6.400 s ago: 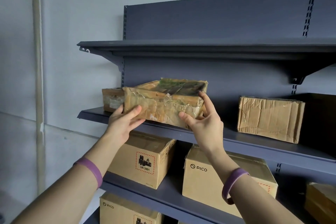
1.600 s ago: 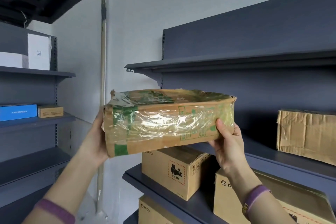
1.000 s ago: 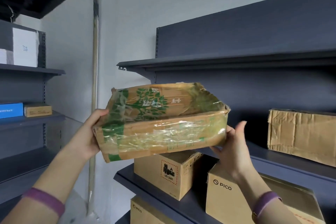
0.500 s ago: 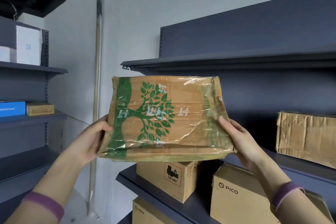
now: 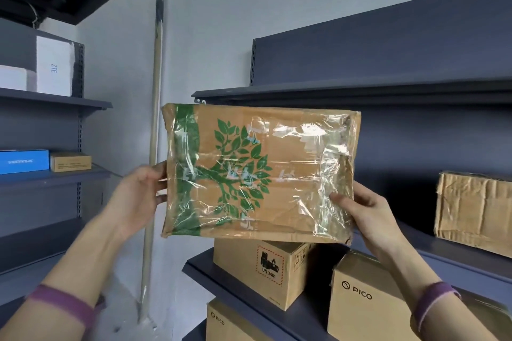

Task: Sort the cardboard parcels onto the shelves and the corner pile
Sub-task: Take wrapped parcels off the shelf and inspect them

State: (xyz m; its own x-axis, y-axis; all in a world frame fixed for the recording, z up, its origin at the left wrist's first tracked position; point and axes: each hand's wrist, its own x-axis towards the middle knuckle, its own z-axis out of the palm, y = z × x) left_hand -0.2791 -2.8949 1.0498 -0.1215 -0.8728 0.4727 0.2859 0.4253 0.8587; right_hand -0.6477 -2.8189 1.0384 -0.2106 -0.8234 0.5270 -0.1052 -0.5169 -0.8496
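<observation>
Both hands hold the parcel (image 5: 260, 171) up in front of the shelves (image 5: 360, 91), its tree-printed face toward the camera. The left hand (image 5: 138, 191) grips its left edge; the right hand (image 5: 365, 210) pinches its lower right corner.

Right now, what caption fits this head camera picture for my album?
Left hand and right hand hold up a taped cardboard parcel with a green tree print before grey shelves.
</observation>
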